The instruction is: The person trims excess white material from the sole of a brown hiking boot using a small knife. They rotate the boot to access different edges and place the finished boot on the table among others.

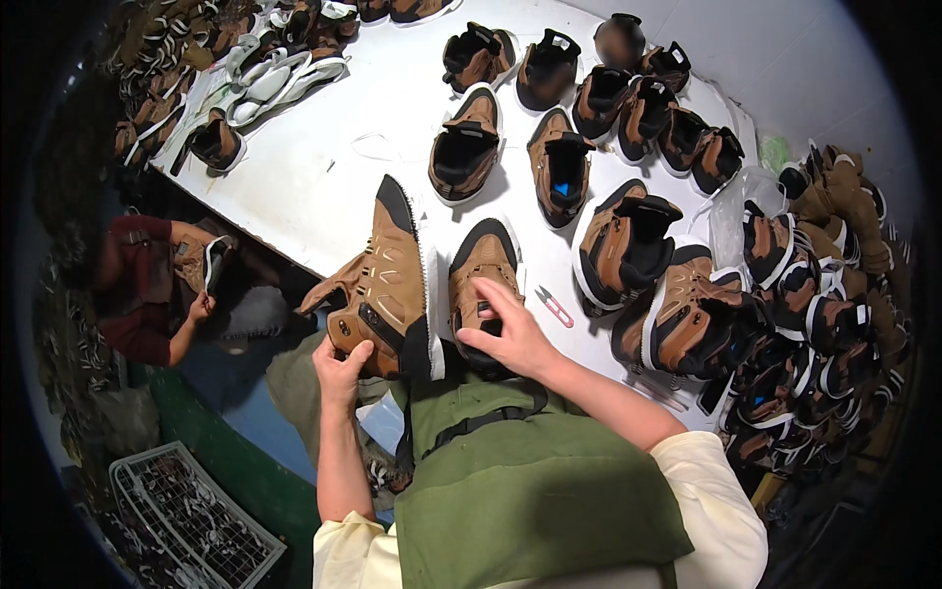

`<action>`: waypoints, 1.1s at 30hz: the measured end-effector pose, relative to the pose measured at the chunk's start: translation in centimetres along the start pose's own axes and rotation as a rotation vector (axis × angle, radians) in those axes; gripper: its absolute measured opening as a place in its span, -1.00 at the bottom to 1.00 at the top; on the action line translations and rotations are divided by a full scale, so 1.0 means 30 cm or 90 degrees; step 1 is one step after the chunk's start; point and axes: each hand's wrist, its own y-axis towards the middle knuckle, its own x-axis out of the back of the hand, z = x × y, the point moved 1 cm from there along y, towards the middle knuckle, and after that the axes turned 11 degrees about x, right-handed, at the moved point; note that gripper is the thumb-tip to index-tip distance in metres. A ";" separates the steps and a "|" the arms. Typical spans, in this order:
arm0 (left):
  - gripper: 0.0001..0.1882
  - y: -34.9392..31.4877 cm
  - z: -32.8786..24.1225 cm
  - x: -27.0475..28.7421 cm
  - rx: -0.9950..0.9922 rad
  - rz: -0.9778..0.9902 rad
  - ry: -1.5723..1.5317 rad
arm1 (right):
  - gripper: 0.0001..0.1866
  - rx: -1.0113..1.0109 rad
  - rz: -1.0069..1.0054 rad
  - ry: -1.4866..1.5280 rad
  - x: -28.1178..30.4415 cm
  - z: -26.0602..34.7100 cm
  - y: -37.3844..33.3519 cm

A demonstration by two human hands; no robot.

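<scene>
My left hand (pixel 341 371) is closed on the heel end of a brown work shoe (pixel 385 275) with a black toe cap. That shoe is turned on its side, so its white stitched sole edge shows. Just right of it, a matching shoe (pixel 483 257) stands on the white table with its toe pointing away from me. My right hand (pixel 512 332) lies over the opening of this second shoe, thumb and fingers apart; its fingertips reach the lacing area. Small pink-handled thread snips (pixel 555 306) lie to the right of that hand.
Several finished-looking shoes, such as this one (pixel 464 147), stand across the white table (pixel 324 211). Piled shoes (pixel 814 324) crowd the right side. White soles (pixel 270 83) lie at the back left. Another person (pixel 147 285) holds a shoe at left, above a wire basket (pixel 196 520).
</scene>
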 end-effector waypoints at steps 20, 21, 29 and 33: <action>-0.68 -0.095 -0.038 -0.035 0.026 -0.001 0.000 | -0.34 -0.274 -0.007 0.607 -0.173 0.005 0.113; -0.68 -0.093 -0.040 -0.033 0.020 -0.009 0.001 | -0.31 -0.245 0.008 0.599 -0.168 0.033 0.121; -0.60 -0.094 -0.024 -0.080 0.013 -0.020 -0.052 | -0.60 -0.260 -0.090 0.589 -0.193 0.028 0.130; -0.34 -0.099 -0.025 -0.131 -0.044 -0.118 -0.094 | -0.58 -0.267 -0.107 0.567 -0.202 -0.013 0.111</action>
